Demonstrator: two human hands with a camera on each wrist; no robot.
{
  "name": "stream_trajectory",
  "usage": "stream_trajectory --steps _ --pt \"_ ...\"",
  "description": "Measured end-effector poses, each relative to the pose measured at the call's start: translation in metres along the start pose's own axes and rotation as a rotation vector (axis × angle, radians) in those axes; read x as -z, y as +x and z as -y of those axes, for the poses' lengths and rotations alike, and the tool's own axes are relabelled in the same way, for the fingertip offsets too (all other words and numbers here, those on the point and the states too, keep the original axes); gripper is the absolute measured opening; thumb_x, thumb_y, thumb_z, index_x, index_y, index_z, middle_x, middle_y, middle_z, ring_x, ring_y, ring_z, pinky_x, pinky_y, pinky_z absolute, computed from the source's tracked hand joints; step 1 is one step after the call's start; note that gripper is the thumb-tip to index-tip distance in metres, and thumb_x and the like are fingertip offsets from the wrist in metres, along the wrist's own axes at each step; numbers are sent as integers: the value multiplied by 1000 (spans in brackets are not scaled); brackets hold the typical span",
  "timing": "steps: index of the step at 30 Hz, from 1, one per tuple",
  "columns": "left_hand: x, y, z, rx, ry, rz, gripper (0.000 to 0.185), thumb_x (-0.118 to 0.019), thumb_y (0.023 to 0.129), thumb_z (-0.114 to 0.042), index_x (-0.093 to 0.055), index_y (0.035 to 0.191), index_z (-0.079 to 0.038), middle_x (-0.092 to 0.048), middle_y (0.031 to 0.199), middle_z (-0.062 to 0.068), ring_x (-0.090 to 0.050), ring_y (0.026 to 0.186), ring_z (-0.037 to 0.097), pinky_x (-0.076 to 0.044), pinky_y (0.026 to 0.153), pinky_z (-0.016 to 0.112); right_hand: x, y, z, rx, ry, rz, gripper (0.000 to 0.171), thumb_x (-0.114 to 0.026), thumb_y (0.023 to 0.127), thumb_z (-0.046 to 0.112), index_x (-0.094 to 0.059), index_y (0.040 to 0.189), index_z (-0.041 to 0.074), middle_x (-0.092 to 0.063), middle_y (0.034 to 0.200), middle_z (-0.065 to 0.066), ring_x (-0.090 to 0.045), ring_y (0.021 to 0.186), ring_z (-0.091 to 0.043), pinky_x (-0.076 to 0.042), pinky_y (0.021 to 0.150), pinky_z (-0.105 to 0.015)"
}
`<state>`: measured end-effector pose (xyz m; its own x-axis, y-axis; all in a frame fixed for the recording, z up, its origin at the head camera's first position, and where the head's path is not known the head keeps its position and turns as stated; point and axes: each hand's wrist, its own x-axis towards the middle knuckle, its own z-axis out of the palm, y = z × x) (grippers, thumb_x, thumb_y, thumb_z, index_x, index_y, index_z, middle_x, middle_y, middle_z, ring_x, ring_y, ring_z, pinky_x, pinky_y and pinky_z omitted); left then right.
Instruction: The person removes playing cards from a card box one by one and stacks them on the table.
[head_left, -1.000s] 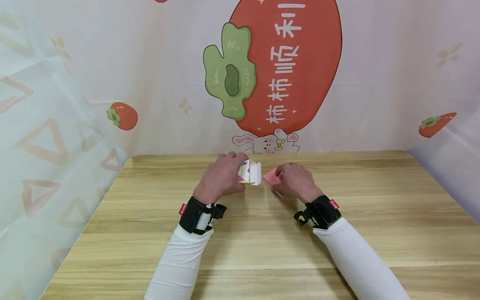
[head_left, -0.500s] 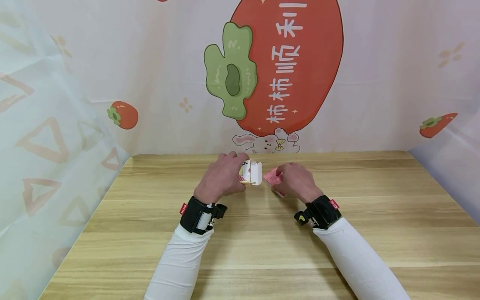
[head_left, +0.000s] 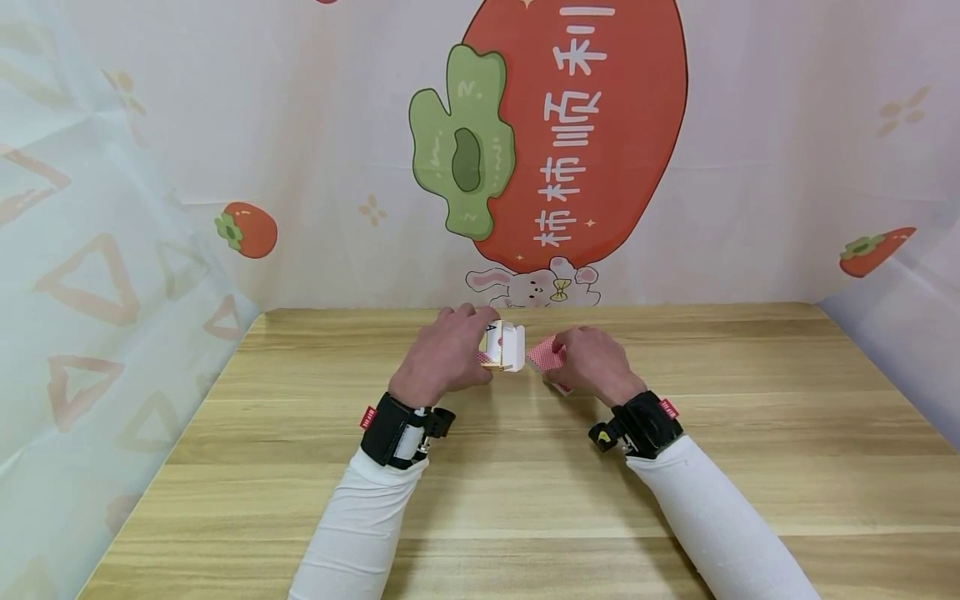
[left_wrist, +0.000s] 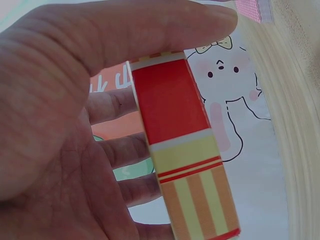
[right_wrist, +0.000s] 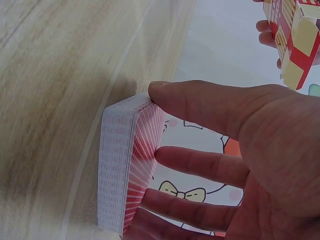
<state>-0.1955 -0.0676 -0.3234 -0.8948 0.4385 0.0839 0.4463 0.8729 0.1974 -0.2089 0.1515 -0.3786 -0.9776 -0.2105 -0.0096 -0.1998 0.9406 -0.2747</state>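
A small card box point(head_left: 512, 346), its white end flap folded out toward the right, is gripped by my left hand point(head_left: 441, 354). Through its end a card face with a letter A shows. In the left wrist view the box's side point(left_wrist: 175, 107) is red, yellow and orange striped, with the thumb across one end and fingers behind. My right hand point(head_left: 596, 360) holds a deck of playing cards point(head_left: 546, 353) low at the tabletop, just right of the box. Red-patterned backs face the palm; the stacked white edges point(right_wrist: 114, 170) are even. The thumb point(right_wrist: 195, 102) lies at one corner.
The wooden table point(head_left: 480, 500) ends at a printed cloth backdrop point(head_left: 322, 167) close behind both hands. Black camera straps, including the left wrist strap point(head_left: 390, 429), sit over white sleeves.
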Motion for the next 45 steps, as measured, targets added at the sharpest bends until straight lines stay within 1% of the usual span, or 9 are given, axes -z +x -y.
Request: stream_trajectory --steps 10,16,24,31,35,38,40,43,45 --pt "0 0 0 -3 4 -3 72 -90 71 -17 -58 135 -12 -62 115 11 -55 99 29 -53 78 41 1 1 -1 -6 15 10 43 -86 80 32 -75 113 7 -69 102 -12 -58 86 -27 -53 72 -38" --pt "0 0 0 6 4 11 73 -89 71 -17 -57 137 -13 -61 116 10 -54 101 30 -54 77 44 0 2 -1 -18 42 18 43 -86 79 32 -75 113 7 -68 101 -11 -58 87 -27 -52 70 -37" --pt "0 -1 0 2 1 2 72 -89 70 -15 -59 135 -13 -61 113 10 -55 99 30 -54 74 45 1 1 -1 -24 69 12 46 -86 80 34 -74 114 6 -68 101 -11 -58 89 -27 -51 71 -38" --pt "0 -1 -1 1 0 4 73 -89 70 -15 -58 136 -13 -61 115 10 -55 100 29 -54 75 44 9 -1 1 -31 103 -4 49 -84 82 33 -72 120 4 -69 114 -16 -59 98 -32 -54 78 -42" --pt "-2 0 -2 0 -4 8 73 -89 71 -15 -58 137 -13 -61 116 10 -54 101 29 -54 76 45 17 -4 1 -27 157 -32 45 -82 85 32 -72 118 4 -69 116 -17 -61 102 -33 -54 80 -44" --pt "-2 0 -3 1 -8 9 74 -89 71 -16 -58 137 -13 -61 117 10 -54 102 30 -54 78 45 23 -7 2 -6 216 -69 39 -80 87 31 -73 114 4 -70 112 -15 -63 98 -32 -54 78 -43" --pt "-3 1 -3 4 -10 12 73 -89 72 -16 -58 138 -13 -61 119 11 -54 104 31 -54 80 47 27 -9 4 23 262 -111 34 -79 87 29 -74 110 5 -70 105 -13 -64 94 -30 -53 75 -41" --pt "-3 1 -4 8 -13 17 74 -89 72 -17 -57 138 -13 -61 121 11 -54 106 31 -53 82 49 32 -11 9 104 353 -198 22 -75 88 20 -74 104 5 -71 96 -9 -63 87 -25 -52 74 -38" --pt "-3 1 -4 5 -15 17 74 -90 72 -17 -57 138 -13 -61 121 11 -54 106 32 -53 82 50 34 -13 15 173 422 -233 15 -74 88 13 -74 101 5 -70 93 -6 -62 84 -24 -51 74 -37"
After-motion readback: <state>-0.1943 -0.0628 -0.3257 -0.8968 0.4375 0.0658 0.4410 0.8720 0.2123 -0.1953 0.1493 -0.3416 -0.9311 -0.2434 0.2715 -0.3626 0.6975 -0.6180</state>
